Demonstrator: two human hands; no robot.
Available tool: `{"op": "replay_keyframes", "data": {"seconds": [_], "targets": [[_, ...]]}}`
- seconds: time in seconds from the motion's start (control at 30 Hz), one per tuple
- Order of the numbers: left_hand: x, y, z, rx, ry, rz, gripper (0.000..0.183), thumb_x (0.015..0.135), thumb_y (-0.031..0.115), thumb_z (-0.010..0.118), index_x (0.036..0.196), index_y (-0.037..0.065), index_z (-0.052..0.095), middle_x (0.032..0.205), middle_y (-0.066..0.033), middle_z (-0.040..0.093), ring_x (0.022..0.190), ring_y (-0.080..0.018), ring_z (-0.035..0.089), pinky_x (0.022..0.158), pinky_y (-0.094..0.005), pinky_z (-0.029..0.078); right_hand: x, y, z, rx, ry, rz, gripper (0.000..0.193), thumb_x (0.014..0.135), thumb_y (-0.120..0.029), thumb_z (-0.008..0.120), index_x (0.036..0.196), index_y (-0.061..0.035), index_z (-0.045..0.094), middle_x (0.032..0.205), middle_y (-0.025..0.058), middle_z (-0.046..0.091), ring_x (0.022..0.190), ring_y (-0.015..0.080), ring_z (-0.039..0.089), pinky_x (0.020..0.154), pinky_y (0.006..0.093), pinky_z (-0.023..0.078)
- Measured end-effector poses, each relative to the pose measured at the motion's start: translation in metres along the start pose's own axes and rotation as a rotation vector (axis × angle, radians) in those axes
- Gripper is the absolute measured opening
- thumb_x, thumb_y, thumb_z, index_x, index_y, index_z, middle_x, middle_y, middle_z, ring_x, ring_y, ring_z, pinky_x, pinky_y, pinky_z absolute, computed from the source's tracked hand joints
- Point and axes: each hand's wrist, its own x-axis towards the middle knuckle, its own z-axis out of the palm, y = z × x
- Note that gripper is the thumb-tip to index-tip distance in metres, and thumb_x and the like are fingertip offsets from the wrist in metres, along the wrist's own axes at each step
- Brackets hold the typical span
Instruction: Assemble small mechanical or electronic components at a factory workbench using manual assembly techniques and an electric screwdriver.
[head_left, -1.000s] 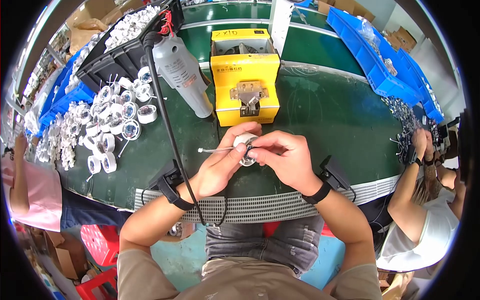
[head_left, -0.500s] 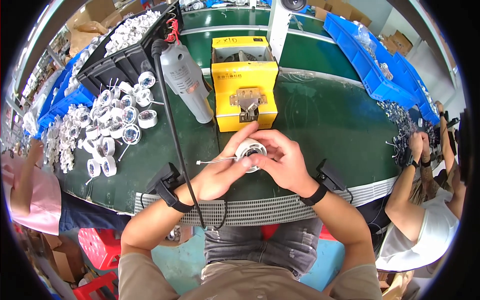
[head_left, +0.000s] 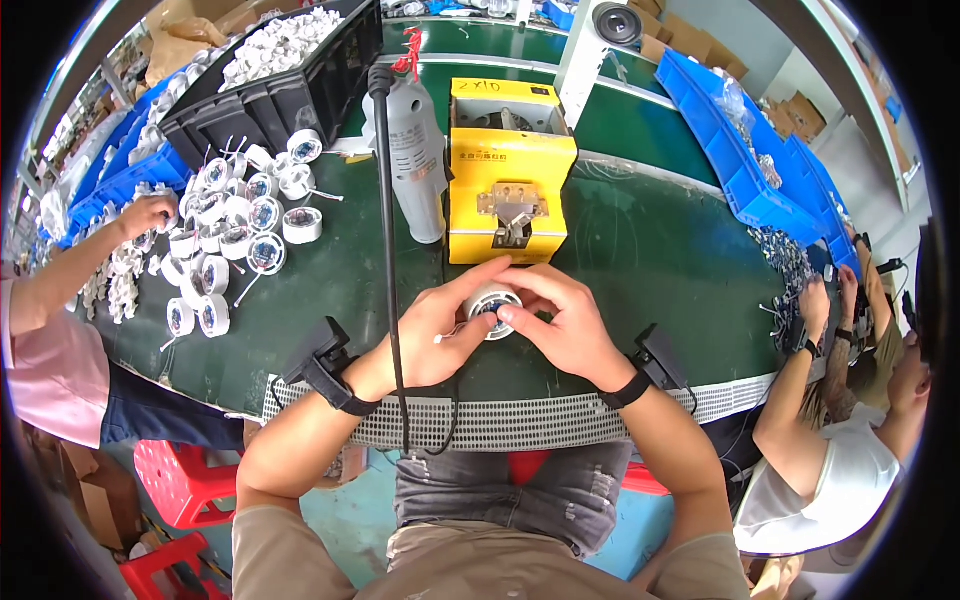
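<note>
Both my hands are together over the green table (head_left: pixel 660 270), holding one small white round part (head_left: pixel 492 303) with a dark centre. My left hand (head_left: pixel 435 330) cups it from the left and below, and a thin white wire sticks out to the left by that hand. My right hand (head_left: pixel 560 320) covers the part from the right, with the fingertips on its face. Just behind my hands stands a yellow box-shaped machine (head_left: pixel 508 170) with a metal fitting on its front. A grey power screwdriver (head_left: pixel 415 165) hangs beside it, its black cable (head_left: pixel 390 260) running down across my left wrist.
Many white round parts (head_left: pixel 235 235) lie at the table's left, where another person's hand (head_left: pixel 145 212) reaches in. A black crate (head_left: pixel 270 100) of white parts sits at the back left. Blue bins (head_left: pixel 740 150) line the right. A second person (head_left: pixel 840 400) works at the right edge.
My hands have turned the white part so its face shows more; the wire now sticks out less to the left. The view has shifted a little, and the person's hand at the left has come into sight.
</note>
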Motion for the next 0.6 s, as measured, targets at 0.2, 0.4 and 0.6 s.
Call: {"op": "replay_keyframes", "data": {"seconds": [0.2, 0.4, 0.6], "targets": [[0.0, -0.006, 0.003, -0.077, 0.105, 0.112, 0.055, 0.086, 0.0, 0.058, 0.139, 0.002, 0.043, 0.105, -0.013, 0.063, 0.075, -0.0131, 0.059, 0.067, -0.0272, 0.049, -0.004, -0.01, 0.004, -0.401, 0.231, -0.358, 0.028, 0.076, -0.004, 0.077, 0.101, -0.0034, 0.066, 0.102, 0.0105, 0.056, 0.088, 0.021, 0.063, 0.077, 0.0314, 0.052], [-0.002, 0.013, -0.002, -0.093, -0.042, -0.172, 0.053, 0.092, -0.007, 0.053, 0.143, 0.0, 0.037, 0.123, -0.007, 0.055, 0.11, -0.0115, 0.053, 0.093, -0.0264, 0.045, -0.006, -0.001, 0.007, -0.384, 0.235, -0.288, 0.025, 0.075, -0.007, 0.078, 0.098, -0.0052, 0.069, 0.098, 0.0086, 0.058, 0.084, 0.0215, 0.063, 0.074, 0.0318, 0.052], [-0.001, 0.016, 0.0, -0.114, -0.041, -0.133, 0.054, 0.092, -0.008, 0.052, 0.143, 0.0, 0.037, 0.127, -0.0083, 0.052, 0.113, -0.0126, 0.052, 0.096, -0.0275, 0.043, -0.006, -0.003, 0.006, -0.391, 0.205, -0.34, 0.022, 0.074, -0.005, 0.077, 0.095, -0.0047, 0.069, 0.097, 0.0093, 0.061, 0.084, 0.0246, 0.063, 0.074, 0.0327, 0.052]]}}
